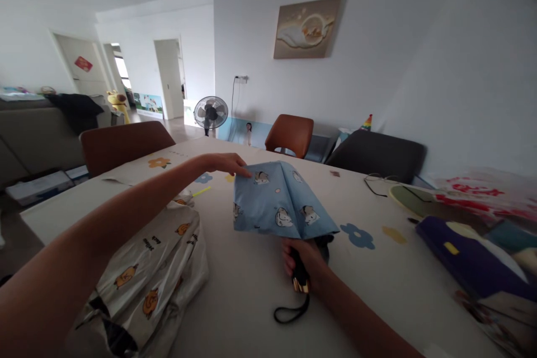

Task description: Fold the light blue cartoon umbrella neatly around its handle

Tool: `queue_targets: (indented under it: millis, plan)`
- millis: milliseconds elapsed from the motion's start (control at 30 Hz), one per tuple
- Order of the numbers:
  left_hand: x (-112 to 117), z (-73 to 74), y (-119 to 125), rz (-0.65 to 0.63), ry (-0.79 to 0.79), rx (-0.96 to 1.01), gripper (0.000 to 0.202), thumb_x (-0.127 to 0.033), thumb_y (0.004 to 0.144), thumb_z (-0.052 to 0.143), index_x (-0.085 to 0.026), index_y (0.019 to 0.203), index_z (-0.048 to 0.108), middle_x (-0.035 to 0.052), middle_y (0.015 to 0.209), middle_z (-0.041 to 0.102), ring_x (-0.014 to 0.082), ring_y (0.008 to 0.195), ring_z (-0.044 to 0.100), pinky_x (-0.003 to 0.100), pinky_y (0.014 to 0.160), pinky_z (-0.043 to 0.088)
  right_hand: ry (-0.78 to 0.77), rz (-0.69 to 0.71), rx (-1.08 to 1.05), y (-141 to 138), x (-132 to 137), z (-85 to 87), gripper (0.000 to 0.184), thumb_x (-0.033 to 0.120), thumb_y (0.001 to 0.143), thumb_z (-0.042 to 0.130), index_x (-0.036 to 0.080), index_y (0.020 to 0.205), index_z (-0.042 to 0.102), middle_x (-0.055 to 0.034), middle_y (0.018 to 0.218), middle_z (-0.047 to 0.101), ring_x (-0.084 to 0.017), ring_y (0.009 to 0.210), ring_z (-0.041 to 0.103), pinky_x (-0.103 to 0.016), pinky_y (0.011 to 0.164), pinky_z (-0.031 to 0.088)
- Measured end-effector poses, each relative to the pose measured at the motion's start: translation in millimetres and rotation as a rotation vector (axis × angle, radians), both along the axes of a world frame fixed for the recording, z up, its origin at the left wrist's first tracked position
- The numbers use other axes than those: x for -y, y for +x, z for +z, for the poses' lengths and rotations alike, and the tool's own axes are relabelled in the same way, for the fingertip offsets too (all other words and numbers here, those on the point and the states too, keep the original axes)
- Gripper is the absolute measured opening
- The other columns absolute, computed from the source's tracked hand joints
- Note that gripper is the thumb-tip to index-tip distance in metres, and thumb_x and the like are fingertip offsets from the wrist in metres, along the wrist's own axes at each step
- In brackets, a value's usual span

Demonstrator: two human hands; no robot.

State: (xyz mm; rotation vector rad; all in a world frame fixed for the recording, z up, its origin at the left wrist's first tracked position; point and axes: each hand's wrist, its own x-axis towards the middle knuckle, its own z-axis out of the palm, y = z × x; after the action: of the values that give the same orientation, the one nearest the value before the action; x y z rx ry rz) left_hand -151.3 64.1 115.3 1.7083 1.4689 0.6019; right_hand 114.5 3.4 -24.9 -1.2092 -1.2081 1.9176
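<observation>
A light blue folding umbrella (279, 201) printed with small cartoon animals lies half collapsed on the table (251, 291), its canopy pointing away from me. My right hand (302, 260) is wrapped round its black handle, whose wrist strap (289, 313) loops onto the tabletop. My left hand (229, 163) reaches across and pinches the canopy's far left edge.
A white plastic bag (151, 274) printed with orange ducks lies at my left. Glasses (377, 183), a plate and a dark purple box (470, 257) crowd the right side. Brown chairs (290, 134) stand beyond the table, a fan (210, 113) on the floor behind.
</observation>
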Motion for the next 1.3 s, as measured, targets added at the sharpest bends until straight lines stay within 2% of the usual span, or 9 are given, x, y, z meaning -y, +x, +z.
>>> queue_targets:
  millis: [167,300,433,600,733,867,1067,1200,1300]
  plan:
    - [7,4.5,-18,-0.130,-0.001,-0.017,0.024,-0.040,0.064,0.065,-0.018,0.071,0.070,0.0040,0.081,0.066,0.0165,0.080,0.055,0.029,0.077,0.042,-0.009,0.013,0.006,0,0,-1.1,0.024,0.026,0.072,0.047,0.018,0.050,0.041,0.0044,0.033,0.038,-0.008,0.027,0.036,-0.019,0.031,0.031]
    - [7,-9.0,-33,-0.093,0.012,0.034,0.027,-0.040,0.064,0.066,-0.018,0.077,0.071,0.0059,0.084,0.067,0.0170,0.081,0.056,0.030,0.078,0.042,0.002,0.009,0.025,0,1,2.4,0.024,0.024,0.072,0.046,0.017,0.049,0.041,0.0040,0.033,0.039,-0.007,0.028,0.037,-0.019,0.031,0.032]
    - [3,-24.0,-38,-0.003,0.020,0.006,0.025,-0.038,0.059,0.068,-0.018,0.074,0.071,0.0055,0.076,0.067,0.0158,0.073,0.056,0.029,0.072,0.042,0.027,-0.014,0.058,-3,6,8.2,0.022,0.021,0.069,0.046,0.017,0.048,0.041,0.0035,0.033,0.040,-0.008,0.028,0.038,-0.019,0.031,0.031]
    - [-8,-29.4,-12,0.149,0.081,-0.214,0.028,-0.043,0.056,0.069,-0.016,0.063,0.068,0.0046,0.068,0.063,0.0160,0.066,0.050,0.027,0.061,0.036,0.081,-0.030,0.107,-5,8,4.9,0.016,0.019,0.065,0.045,0.018,0.049,0.042,0.0026,0.034,0.043,-0.010,0.028,0.041,-0.020,0.029,0.031]
    - [-24,-33.5,29,0.191,0.185,-0.162,0.048,-0.062,0.065,0.054,-0.016,0.053,0.058,0.0026,0.058,0.053,0.0133,0.056,0.042,0.026,0.053,0.029,0.093,-0.033,0.115,-4,8,2.8,0.013,0.019,0.062,0.045,0.018,0.049,0.042,0.0033,0.033,0.042,-0.010,0.028,0.041,-0.020,0.029,0.032]
    - [-39,-43.7,59,0.261,0.421,-0.110,0.049,-0.060,0.075,0.044,-0.017,0.050,0.046,-0.0015,0.050,0.040,0.0108,0.051,0.035,0.026,0.050,0.024,0.117,0.000,0.104,-3,10,4.5,0.015,0.019,0.063,0.045,0.017,0.048,0.044,0.0029,0.033,0.042,-0.010,0.029,0.042,-0.020,0.030,0.034]
    - [-45,-65.6,61,0.467,0.615,-0.264,0.047,-0.050,0.084,0.034,-0.017,0.053,0.046,-0.0001,0.054,0.043,0.0125,0.055,0.040,0.026,0.054,0.024,0.102,0.048,0.133,0,8,8.5,0.021,0.020,0.066,0.047,0.016,0.046,0.043,0.0017,0.035,0.043,-0.009,0.030,0.042,-0.020,0.030,0.034]
    - [-48,-79.0,59,0.489,0.730,-0.352,0.045,-0.046,0.087,0.031,-0.018,0.057,0.048,0.0032,0.061,0.050,0.0145,0.060,0.044,0.027,0.058,0.025,-0.028,0.118,0.080,3,5,10.7,0.025,0.026,0.072,0.050,0.017,0.050,0.043,0.0033,0.035,0.042,-0.008,0.030,0.042,-0.018,0.030,0.031]
    - [-52,-84.1,60,0.476,0.742,-0.377,0.043,-0.044,0.088,0.031,-0.018,0.057,0.046,0.0030,0.061,0.051,0.0141,0.060,0.044,0.028,0.059,0.026,-0.034,0.127,-0.003,5,2,9.7,0.030,0.034,0.072,0.056,0.017,0.053,0.042,0.0051,0.035,0.040,-0.007,0.029,0.039,-0.018,0.031,0.032]
